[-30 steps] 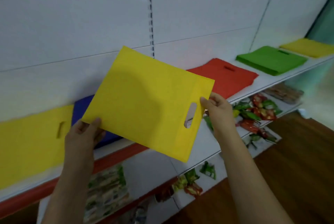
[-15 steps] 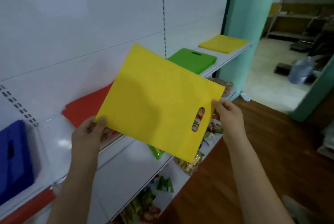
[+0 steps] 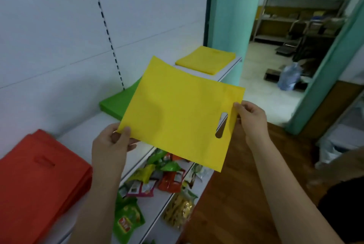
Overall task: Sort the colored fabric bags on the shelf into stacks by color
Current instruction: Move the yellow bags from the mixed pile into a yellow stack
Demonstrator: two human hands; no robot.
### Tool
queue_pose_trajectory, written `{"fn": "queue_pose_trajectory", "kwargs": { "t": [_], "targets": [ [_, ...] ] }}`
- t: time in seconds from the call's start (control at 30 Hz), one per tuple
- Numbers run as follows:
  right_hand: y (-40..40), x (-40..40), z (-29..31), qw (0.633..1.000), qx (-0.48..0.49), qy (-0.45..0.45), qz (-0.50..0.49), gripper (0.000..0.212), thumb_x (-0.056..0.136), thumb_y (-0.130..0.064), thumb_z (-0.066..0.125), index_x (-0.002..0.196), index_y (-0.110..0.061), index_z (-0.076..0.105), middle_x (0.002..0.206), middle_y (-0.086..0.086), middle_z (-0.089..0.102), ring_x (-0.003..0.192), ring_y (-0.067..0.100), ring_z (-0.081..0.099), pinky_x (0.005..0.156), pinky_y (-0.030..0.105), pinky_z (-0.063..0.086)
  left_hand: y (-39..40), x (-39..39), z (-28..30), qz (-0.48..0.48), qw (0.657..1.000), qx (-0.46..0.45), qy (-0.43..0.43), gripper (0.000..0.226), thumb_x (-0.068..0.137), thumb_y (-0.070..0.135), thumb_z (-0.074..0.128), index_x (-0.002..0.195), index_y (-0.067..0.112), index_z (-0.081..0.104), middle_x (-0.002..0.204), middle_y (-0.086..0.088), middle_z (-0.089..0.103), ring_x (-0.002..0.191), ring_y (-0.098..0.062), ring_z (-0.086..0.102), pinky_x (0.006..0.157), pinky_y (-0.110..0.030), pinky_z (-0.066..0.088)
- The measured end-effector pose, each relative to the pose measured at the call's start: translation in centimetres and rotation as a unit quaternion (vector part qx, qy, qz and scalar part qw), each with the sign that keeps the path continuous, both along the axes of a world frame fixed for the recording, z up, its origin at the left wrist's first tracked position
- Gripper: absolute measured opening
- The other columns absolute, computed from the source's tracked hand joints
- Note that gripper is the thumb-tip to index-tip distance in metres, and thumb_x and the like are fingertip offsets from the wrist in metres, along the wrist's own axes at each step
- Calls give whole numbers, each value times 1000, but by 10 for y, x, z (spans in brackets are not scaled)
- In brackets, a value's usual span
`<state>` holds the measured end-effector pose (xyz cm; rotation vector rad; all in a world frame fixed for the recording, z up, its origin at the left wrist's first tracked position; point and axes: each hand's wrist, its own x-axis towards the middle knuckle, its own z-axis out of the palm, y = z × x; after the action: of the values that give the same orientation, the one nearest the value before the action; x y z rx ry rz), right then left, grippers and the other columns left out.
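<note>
I hold a flat yellow fabric bag [image 3: 177, 113] in the air in front of the white shelf [image 3: 94, 131]. My left hand [image 3: 112, 145] pinches its lower left corner. My right hand [image 3: 250, 119] pinches its right edge beside the cut-out handle. On the shelf lie a red stack [image 3: 39, 180] at the left, a green stack [image 3: 116, 101] partly hidden behind the held bag, and a yellow stack [image 3: 206, 59] at the far right end.
Snack packets [image 3: 157, 182] fill the lower shelves beneath. A teal pillar [image 3: 228, 17] stands right of the shelf end. Beyond it an open doorway shows a room with metal racks [image 3: 299, 7]. Wooden floor [image 3: 236, 194] lies to my right.
The view has swung right along the shelf with the yellow bag held in both hands. The blue stack has left the view, and the far yellow stack is nearer.
</note>
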<state>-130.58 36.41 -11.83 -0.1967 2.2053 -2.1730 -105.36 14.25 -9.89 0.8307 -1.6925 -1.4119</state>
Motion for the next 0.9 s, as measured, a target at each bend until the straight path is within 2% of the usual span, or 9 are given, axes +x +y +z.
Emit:
{"fn": "queue_pose_trajectory", "kwargs": {
  "t": [0.1, 0.17, 0.27, 0.33, 0.43, 0.53, 0.67, 0.77, 0.9],
  "targets": [
    [-28, -74, 18, 999, 34, 35, -13, 19, 92, -30, 65, 88, -13, 72, 89, 15, 70, 76, 24, 62, 76, 47, 55, -5, -66, 9, -6, 1000, 24, 11, 8, 98, 15, 60, 100, 21, 65, 79, -5, 72, 66, -9, 71, 60, -19, 57],
    [-46, -119, 36, 995, 65, 68, -17, 17, 93, -28, 64, 88, -14, 72, 87, 10, 72, 78, 20, 63, 79, 44, 55, -8, -106, 16, -23, 999, 35, -4, 11, 98, 18, 60, 108, 21, 62, 84, -4, 73, 67, -9, 71, 62, -22, 57],
    [-69, -183, 58, 990, 92, 104, -34, 18, 92, -24, 60, 83, -12, 70, 78, 6, 67, 72, 15, 57, 71, 35, 49, -17, -162, 23, -53, 997, 57, -19, 16, 99, 19, 59, 115, 19, 59, 93, -5, 73, 71, -12, 73, 68, -29, 57],
    [-81, -224, 62, 986, 112, 119, -39, 22, 91, -22, 57, 76, -8, 66, 70, 9, 60, 70, 14, 51, 64, 30, 40, -22, -194, 25, -62, 995, 73, -24, 12, 99, 17, 59, 110, 19, 60, 94, -5, 73, 72, -15, 74, 68, -30, 57],
    [-101, -285, 60, 983, 142, 118, -20, 23, 90, -24, 56, 74, -10, 65, 71, 10, 62, 70, 18, 53, 65, 32, 41, -23, -241, 24, -69, 993, 88, -45, 13, 99, 14, 58, 110, 19, 59, 94, -3, 74, 71, -16, 74, 70, -33, 58],
    [-124, -353, 54, 979, 157, 127, 11, 26, 91, -24, 56, 77, -4, 65, 71, 11, 60, 67, 17, 51, 67, 33, 41, -20, -295, 21, -63, 992, 93, -62, 12, 100, 15, 56, 111, 17, 59, 90, 0, 74, 70, -15, 74, 67, -31, 58],
    [-157, -450, 42, 969, 182, 155, 66, 24, 95, -26, 56, 81, -11, 69, 79, 9, 68, 72, 20, 57, 72, 34, 46, -17, -372, 12, -32, 993, 74, -84, 13, 102, 20, 52, 107, 12, 60, 90, -7, 73, 68, -19, 74, 67, -37, 60],
    [-189, -519, 39, 950, 228, 184, 112, 26, 97, -25, 54, 97, -7, 72, 89, 9, 69, 80, 22, 58, 82, 37, 49, -11, -428, 9, -8, 990, 72, -119, 16, 103, 21, 52, 98, 9, 61, 81, -12, 73, 65, -22, 73, 64, -41, 60],
    [-233, -590, 36, 921, 271, 220, 175, 29, 100, -24, 54, 113, -3, 70, 111, 17, 69, 101, 34, 62, 94, 42, 47, -2, -489, 10, -18, 973, 64, -222, 20, 102, 25, 53, 88, 12, 60, 69, -8, 72, 57, -21, 70, 53, -30, 54]
  ]
}}
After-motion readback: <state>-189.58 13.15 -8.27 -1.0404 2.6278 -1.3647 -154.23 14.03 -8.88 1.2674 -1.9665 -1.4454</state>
